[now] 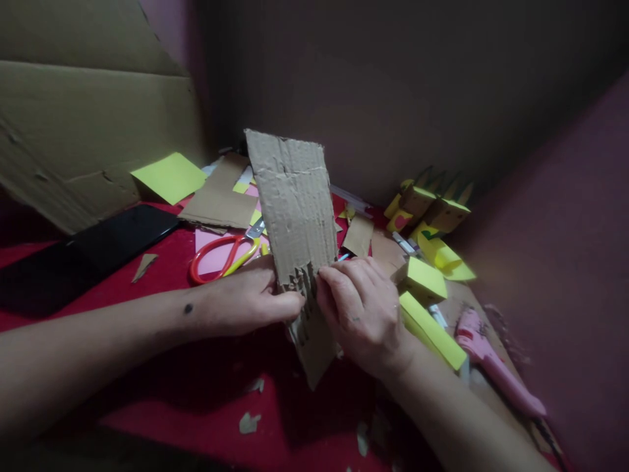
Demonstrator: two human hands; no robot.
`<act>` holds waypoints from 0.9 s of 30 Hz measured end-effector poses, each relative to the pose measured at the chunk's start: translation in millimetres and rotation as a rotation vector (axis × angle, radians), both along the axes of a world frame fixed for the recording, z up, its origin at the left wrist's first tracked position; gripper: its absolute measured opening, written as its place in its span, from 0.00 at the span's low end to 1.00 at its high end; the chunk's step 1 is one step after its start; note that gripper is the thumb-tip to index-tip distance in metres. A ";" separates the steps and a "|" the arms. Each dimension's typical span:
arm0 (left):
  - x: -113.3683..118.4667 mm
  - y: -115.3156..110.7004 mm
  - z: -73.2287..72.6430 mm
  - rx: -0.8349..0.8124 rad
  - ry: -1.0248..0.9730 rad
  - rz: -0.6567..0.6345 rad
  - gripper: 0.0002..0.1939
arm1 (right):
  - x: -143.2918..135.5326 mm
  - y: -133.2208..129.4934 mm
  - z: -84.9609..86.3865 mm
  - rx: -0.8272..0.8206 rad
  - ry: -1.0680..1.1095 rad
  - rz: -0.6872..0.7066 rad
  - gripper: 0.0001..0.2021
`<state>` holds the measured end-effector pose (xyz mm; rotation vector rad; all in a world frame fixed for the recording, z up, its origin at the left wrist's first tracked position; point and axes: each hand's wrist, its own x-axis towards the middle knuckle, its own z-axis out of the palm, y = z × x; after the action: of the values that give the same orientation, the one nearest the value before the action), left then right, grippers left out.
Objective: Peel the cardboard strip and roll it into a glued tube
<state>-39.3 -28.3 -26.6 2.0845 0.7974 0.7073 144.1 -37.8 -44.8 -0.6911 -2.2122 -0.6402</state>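
Note:
A strip of corrugated cardboard stands tilted between my two hands above the red surface. Its outer paper is torn low down, where dark ridges show. My left hand grips its left edge, thumb across the front and the other fingers hidden behind. At the torn part, my right hand is closed with curled fingers pinching the right edge. Scissors with red and yellow handles lie just behind my left hand. Small torn paper scraps are scattered below the strip.
A black flat device lies at left, before a large cardboard panel. A yellow sheet and cardboard pieces lie behind. At right are yellow-covered blocks, cardboard figures with points on top, and a pink glue gun with a cord.

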 end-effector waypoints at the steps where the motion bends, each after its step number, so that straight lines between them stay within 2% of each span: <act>1: -0.2 -0.6 0.0 0.005 0.006 0.004 0.13 | -0.5 0.8 -0.1 0.007 0.018 -0.012 0.07; 5: 0.4 -3.6 1.2 -0.029 0.002 0.000 0.12 | -2.4 1.1 3.4 0.006 0.129 -0.045 0.07; 9: 1.9 -1.9 0.9 -0.061 -0.015 0.042 0.10 | -4.9 -3.4 6.8 -0.110 0.204 0.040 0.05; 14: 2.0 0.6 -1.1 -0.076 -0.011 0.078 0.08 | -4.5 -2.5 5.3 -0.155 0.147 0.012 0.05; 21: 0.8 -2.5 -2.8 -0.021 0.039 0.059 0.10 | -2.4 -2.0 7.1 -0.053 -0.007 0.015 0.09; 27: 1.5 -5.1 -0.8 -0.062 0.036 0.053 0.14 | -4.4 -0.1 5.8 -0.074 0.063 -0.005 0.09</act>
<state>-37.8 -33.5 -27.4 2.0319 0.8863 0.6675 139.7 -37.9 -39.0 -0.7443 -2.1857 -0.5348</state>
